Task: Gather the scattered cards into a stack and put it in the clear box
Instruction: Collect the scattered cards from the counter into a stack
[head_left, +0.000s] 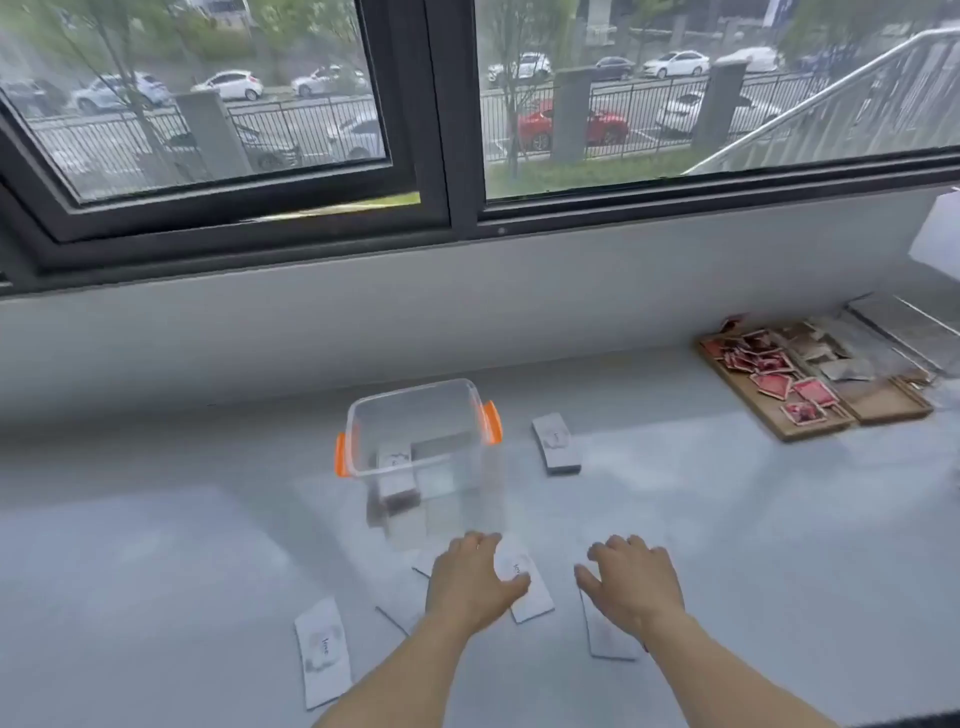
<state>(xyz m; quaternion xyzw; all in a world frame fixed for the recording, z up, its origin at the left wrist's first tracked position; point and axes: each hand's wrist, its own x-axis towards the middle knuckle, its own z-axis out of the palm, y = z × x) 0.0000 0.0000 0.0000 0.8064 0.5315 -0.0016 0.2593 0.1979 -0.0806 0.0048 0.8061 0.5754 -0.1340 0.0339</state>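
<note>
A clear box (422, 451) with orange latches stands on the pale table, with some white cards lying inside it. Long white cards lie scattered on the table: one (556, 443) to the right of the box, one (322, 652) at the near left, one (530, 587) under the fingers of my left hand (475, 584), one (608, 631) partly under my right hand (634, 584). More card edges show beneath my left hand. Both hands hover palm down with fingers spread, touching or just above the cards. Neither hand grips anything.
A wooden tray (810, 415) holding red-and-white picture cards and grey pieces sits at the far right. A grey wall and the window sill run behind the table. A white sheet (940, 234) shows at the right edge.
</note>
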